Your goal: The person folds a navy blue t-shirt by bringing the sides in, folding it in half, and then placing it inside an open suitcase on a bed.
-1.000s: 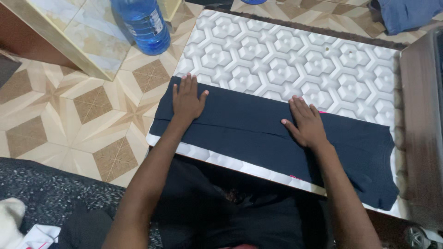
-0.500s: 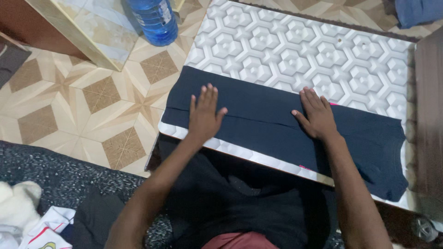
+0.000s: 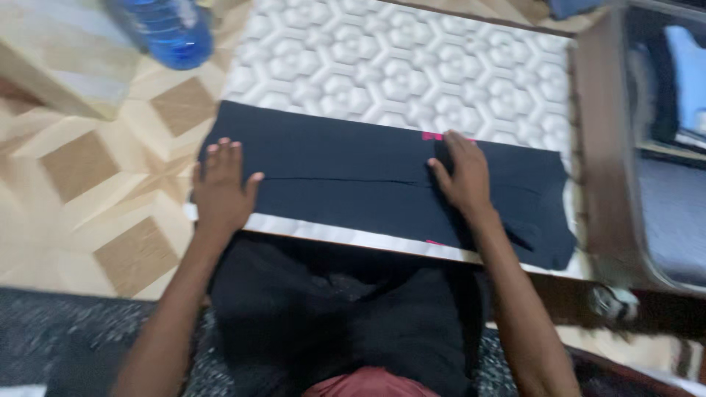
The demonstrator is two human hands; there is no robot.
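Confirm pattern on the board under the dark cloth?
White board with a raised hexagon relief pattern, seen in the head view; the dark navy cloth covers its near part.

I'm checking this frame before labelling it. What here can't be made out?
- Blue bottle, head view: top cut off by the upper edge, and blurred.
- Dark cloth: parts under the left hand and right hand are hidden.
- Pink mark on the cloth: too small and blurred.
- Dark-framed thing at right: contents smeared by motion, cut by the edge.

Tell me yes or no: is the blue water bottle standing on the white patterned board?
No, the blue water bottle stands on the tiled floor, left of the white patterned board.
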